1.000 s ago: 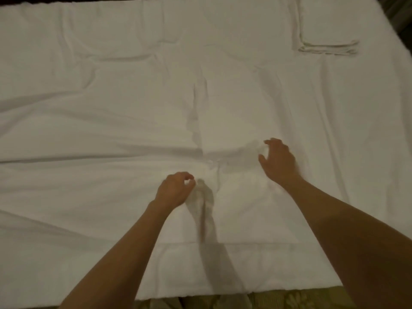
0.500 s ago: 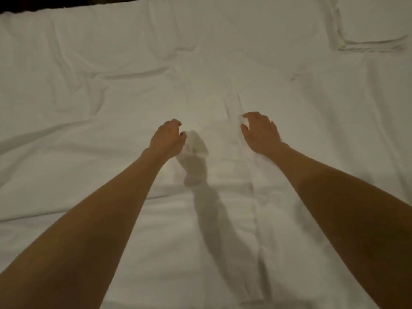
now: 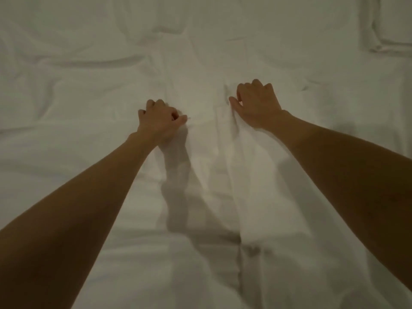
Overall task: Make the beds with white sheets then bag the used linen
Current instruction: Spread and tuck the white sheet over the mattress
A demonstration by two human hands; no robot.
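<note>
Covering the whole bed, the white sheet [image 3: 89,90] lies spread and creased, with long wrinkles running across its far half. Near the middle, the left hand [image 3: 159,122] has its fingers curled shut, pinching a small fold of the sheet between thumb and forefinger. Just to the right of it, a little farther up the bed, the right hand [image 3: 256,103] rests knuckles up with fingers bent, its thumb pressed into a raised ridge of the cloth. A folded white linen [image 3: 392,23] sits at the far right corner, well apart from both hands.
</note>
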